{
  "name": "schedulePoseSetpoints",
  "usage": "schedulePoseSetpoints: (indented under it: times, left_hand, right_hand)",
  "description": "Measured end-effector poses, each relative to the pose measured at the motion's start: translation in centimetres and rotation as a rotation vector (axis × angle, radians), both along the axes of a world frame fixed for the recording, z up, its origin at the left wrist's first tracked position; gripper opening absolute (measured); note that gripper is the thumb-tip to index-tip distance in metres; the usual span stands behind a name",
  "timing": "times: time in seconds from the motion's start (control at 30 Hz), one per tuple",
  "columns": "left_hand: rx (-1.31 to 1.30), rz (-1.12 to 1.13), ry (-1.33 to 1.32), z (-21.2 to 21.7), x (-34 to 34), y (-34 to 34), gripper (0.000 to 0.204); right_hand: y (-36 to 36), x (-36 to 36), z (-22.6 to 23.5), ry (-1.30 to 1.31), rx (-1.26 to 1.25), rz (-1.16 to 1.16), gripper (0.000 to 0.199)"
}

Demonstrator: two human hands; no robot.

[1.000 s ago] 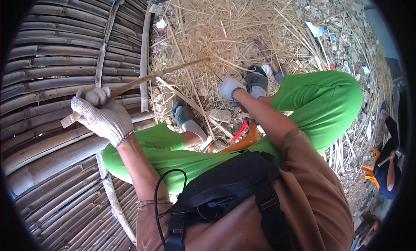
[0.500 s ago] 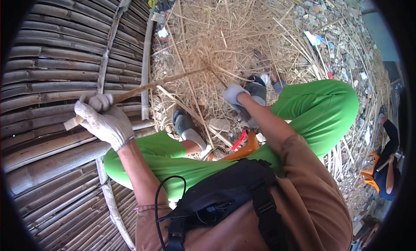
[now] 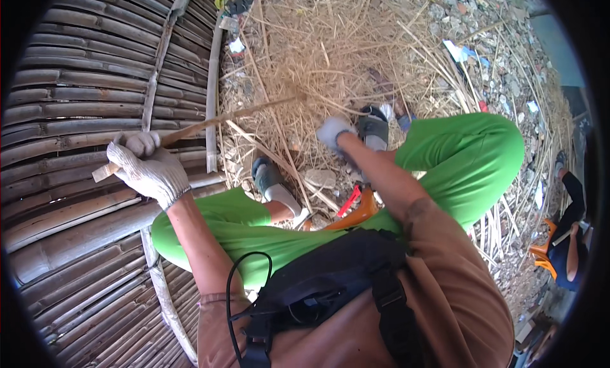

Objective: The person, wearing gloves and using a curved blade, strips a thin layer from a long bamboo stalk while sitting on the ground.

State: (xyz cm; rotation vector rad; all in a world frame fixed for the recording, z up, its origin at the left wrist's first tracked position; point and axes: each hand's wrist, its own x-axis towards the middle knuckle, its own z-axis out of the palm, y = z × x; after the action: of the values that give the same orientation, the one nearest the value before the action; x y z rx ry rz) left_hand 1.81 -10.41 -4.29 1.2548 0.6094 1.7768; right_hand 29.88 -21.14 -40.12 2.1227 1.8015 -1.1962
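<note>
Over bamboo slats [image 3: 70, 126] at left, the gloved left hand [image 3: 147, 168] grasps a brown strip [image 3: 236, 114] near its blunt end, long axis slanting forward-right across the edge pole [image 3: 214, 75] above open straw-strewn ground [image 3: 362, 28], tip near the blurred right hand [image 3: 335, 133], whose grip I cannot tell.

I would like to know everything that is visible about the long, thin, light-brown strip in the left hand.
The long, thin, light-brown strip looks like bamboo or wood, flat and nearly straight. The white-gloved left hand grips it near one end; a short, pale, squared stub sticks out beyond the fist. From there it slants forward and to the right, its far end appearing over dry yellowish straw. That end is blurred, so contact there cannot be told.
</note>
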Motion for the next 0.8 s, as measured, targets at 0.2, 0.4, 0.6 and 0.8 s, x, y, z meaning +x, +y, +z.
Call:
schedulePoseSetpoints:
  times: [0.2, 0.4, 0.6, 0.8]
  left_hand:
    - [-0.053, 0.004, -0.067, -0.1, 1.8, -0.1, 0.035]
    - [-0.156, 0.147, 0.069, -0.4, 0.2, -0.3, 0.028]
    - [-0.219, 0.054, -0.023, -0.6, 1.0, 0.0, 0.021]
    - [0.207, -0.619, -0.098, 5.6, 1.0, -4.3, 0.043]
  right_hand:
    - [-3.7, -0.1, -6.0, 0.064, 0.260, -0.557, 0.041]
    - [-0.7, 1.3, -1.3, -0.043, 0.047, 0.025, 0.037]
    - [-0.5, -4.0, 13.3, 0.339, 0.362, -0.653, 0.048]
    - [-0.1, -5.5, 25.5, 0.494, 0.619, -0.487, 0.064]
